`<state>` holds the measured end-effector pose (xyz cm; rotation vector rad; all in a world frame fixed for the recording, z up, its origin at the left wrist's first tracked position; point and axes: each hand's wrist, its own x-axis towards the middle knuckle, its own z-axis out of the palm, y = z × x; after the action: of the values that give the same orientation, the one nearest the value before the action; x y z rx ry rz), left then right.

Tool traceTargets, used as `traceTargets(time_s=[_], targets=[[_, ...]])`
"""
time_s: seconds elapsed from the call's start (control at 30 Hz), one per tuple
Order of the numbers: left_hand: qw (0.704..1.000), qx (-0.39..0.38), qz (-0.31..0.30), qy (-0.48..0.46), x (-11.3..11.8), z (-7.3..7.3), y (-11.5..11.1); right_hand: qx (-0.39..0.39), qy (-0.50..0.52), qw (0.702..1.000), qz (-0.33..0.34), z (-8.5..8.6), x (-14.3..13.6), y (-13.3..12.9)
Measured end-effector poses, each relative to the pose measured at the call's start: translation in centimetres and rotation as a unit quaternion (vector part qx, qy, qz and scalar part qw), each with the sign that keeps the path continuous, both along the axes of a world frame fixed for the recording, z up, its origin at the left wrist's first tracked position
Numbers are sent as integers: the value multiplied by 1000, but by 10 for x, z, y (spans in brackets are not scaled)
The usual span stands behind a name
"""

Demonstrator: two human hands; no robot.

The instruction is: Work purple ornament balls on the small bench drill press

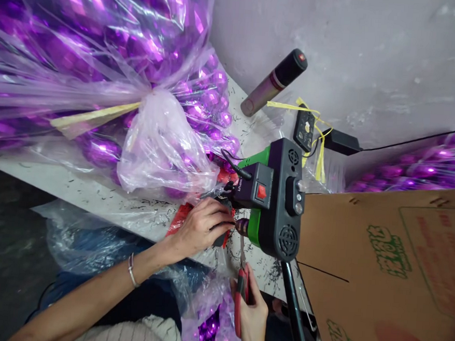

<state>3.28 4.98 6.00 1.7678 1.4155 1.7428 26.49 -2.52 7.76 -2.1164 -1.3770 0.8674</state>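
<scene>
a big clear plastic bag [102, 63] stuffed with shiny purple ornaments fills the upper left of the frame, tied off at a knot near the middle. a brown cardboard box [391, 275] with green print takes the lower right. between them, at centre, a green and black machine [278, 200] stands on the white table [93, 195], with a red switch on its side. the left hand [202, 226], centre of frame, is curled closed around a small dark part pressed against the machine's left side; what the part is cannot be told. the right hand [252, 312], bottom centre, is closed on red-handled scissors [241, 291], blades pointing up toward the machine. a grey spray can [274, 83] leans on the wall, upper centre.
</scene>
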Motion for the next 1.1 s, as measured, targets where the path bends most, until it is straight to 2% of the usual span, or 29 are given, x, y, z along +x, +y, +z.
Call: traceTargets(time_s=[0.1, 0.3, 0.4, 0.47, 0.6, 0.7, 0.83, 0.97, 1.1], targets=[[1000, 15, -4, 25, -1, -1, 2, -55, 24, 998, -17, 2, -6, -2], [992, -16, 6, 129, -13, -25, -6, -30, 37, 999, -23, 3, -5, -4], [991, -43, 22, 125, -19, -31, -13, -22, 40, 999, -28, 2, -4, -6], [994, -45, 29, 99, -18, -27, -15, -17, 42, 999, -25, 1, -5, -8], [998, -36, 4, 41, -11, -10, -10, 0, 44, 999, -14, 3, -10, -10], [999, -19, -8, 33, -7, -1, -5, 5, 45, 999, -10, 5, -14, -11], [993, 22, 27, 113, -8, 2, -5, -2, 55, 998, -8, 6, -17, -12], [972, 51, 73, 218, -6, 3, -10, -9, 73, 997, -2, 4, -17, -14], [966, 40, 93, 238, -4, 1, -11, -2, 89, 996, -1, 0, -17, -17]])
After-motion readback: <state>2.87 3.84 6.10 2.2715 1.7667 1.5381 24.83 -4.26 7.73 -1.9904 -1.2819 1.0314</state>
